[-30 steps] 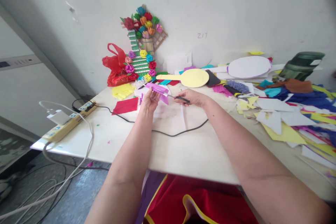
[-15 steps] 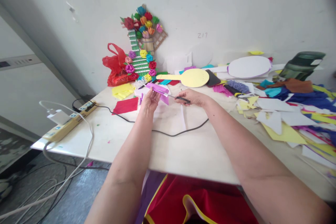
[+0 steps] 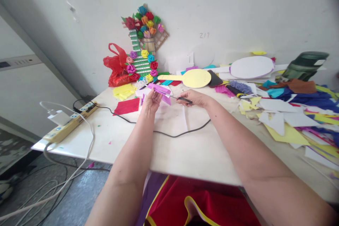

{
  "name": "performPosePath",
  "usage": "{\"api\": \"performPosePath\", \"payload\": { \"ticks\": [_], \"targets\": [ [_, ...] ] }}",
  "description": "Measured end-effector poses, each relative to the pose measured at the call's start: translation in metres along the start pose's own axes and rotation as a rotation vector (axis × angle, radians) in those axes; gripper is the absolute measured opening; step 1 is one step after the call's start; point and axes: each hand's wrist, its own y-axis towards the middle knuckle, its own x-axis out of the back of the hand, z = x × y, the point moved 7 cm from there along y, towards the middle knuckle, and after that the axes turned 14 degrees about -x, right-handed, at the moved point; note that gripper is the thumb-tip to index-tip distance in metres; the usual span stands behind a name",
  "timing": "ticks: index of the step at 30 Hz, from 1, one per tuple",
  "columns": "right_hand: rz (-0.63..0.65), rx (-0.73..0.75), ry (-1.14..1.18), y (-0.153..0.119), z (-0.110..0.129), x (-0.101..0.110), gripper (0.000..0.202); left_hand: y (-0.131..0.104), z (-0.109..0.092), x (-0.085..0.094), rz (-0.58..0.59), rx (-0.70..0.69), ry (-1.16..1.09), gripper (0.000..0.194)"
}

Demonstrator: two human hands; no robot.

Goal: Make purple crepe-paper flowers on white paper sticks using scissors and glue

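Above the middle of the table, my left hand (image 3: 153, 101) pinches a piece of purple paper (image 3: 165, 98). My right hand (image 3: 195, 98) is closed round the dark handle of a pair of scissors (image 3: 184, 100). The metal blades point left and lie along the purple paper, near my left fingertips. How far the blades are apart I cannot make out. Just left of my left hand, a red paper piece (image 3: 127, 106) and small purple rolls (image 3: 142, 99) lie on the table.
A black cable (image 3: 169, 135) crosses the table below my hands to a power strip (image 3: 71, 123). Behind stand a guitar-shaped flower craft (image 3: 141, 64) and a red bag (image 3: 116, 70). A yellow paddle shape (image 3: 197, 78), paper scraps (image 3: 286, 127) and a dark green bottle (image 3: 303, 67) lie rightward.
Almost nothing differs. Both hands, the purple paper and the scissors stay in nearly the same place.
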Motion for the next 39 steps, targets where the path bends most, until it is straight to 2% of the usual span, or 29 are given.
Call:
{"api": "performPosePath", "payload": {
  "ticks": [7, 23, 39],
  "targets": [
    [-0.001, 0.007, -0.024, 0.004, -0.0028, 0.0001, 0.036, -0.0012, 0.0016, -0.0015, 0.009, 0.001, 0.012, 0.006],
    [-0.051, 0.007, -0.033, 0.0084, -0.0012, -0.0009, 0.034, 0.0035, 0.0049, 0.0012, 0.019, -0.007, 0.032, 0.005],
    [-0.058, 0.056, -0.012, 0.0059, 0.001, -0.0022, 0.033, -0.0032, 0.0015, -0.0009, -0.011, 0.007, 0.013, 0.005]
  ]
}}
